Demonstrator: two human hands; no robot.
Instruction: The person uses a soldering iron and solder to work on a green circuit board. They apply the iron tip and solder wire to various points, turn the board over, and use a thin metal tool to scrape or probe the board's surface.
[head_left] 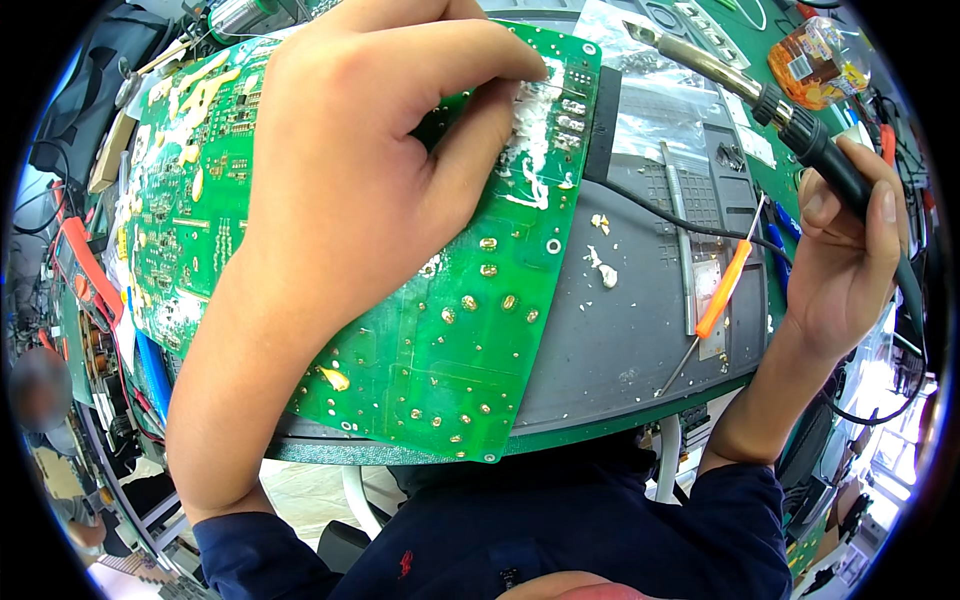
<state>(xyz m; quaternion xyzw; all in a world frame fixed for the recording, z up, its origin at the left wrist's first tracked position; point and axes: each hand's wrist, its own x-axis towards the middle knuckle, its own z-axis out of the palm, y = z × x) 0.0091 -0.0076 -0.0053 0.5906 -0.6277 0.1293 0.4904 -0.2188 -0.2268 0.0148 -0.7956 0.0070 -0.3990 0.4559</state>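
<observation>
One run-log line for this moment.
left hand: over green circuit board, fingertips at white residue | right hand: gripping black-handled soldering iron | orange-handled screwdriver: on grey mat

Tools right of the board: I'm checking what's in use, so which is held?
The black-handled soldering iron, gripped in the right hand. The orange-handled tool and silver rod lie on the grey mat instead.

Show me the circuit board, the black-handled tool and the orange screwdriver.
Circuit board (430, 365), head view: lower green surface.
Black-handled tool (827, 160), head view: its handle.
Orange screwdriver (725, 287), head view: handle's middle.
</observation>
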